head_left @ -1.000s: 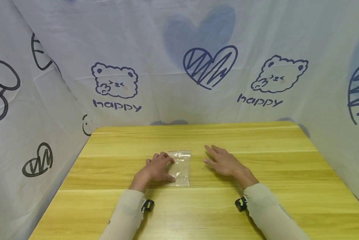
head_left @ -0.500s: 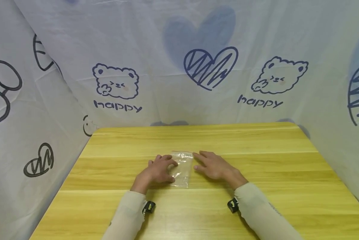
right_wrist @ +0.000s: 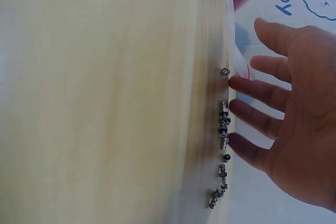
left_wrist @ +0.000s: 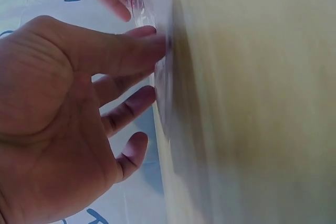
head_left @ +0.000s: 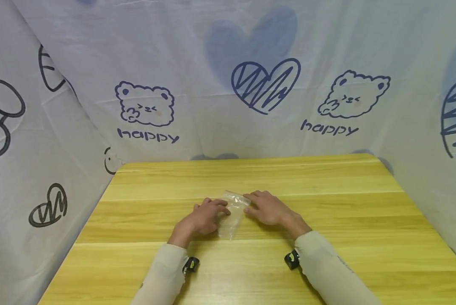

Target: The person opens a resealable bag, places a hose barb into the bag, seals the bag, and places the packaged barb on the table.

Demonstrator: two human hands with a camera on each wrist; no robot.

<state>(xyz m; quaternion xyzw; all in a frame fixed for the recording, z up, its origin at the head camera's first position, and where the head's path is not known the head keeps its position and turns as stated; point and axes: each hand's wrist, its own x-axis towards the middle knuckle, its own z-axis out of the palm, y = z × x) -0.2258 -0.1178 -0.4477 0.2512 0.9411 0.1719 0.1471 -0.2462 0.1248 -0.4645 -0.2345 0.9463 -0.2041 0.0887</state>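
A clear zip-lock bag [head_left: 231, 218] with a red line along its top edge lies askew between the hands, partly lifted off the table. My left hand [head_left: 204, 217] holds its left side; in the left wrist view the thumb [left_wrist: 149, 51] lies on one face and fingers are behind the plastic [left_wrist: 163, 98]. At the bag's top right corner is my right hand [head_left: 269, 208], fingers spread and nearly straight, fingertips by the edge. Several small shiny metal pieces [right_wrist: 223, 121], perhaps screws, lie in a row beside its fingers in the right wrist view; the head view hides them.
The wood-grain table [head_left: 327, 262] spreads round both hands. A white cloth [head_left: 201, 106] with printed bears and hearts hangs behind it and at both sides. Each wrist wears a small black camera [head_left: 291, 259].
My right hand has moved left from beside the metal pieces to the bag's corner. The bag has turned clockwise and shifted slightly right, with the left hand following it.
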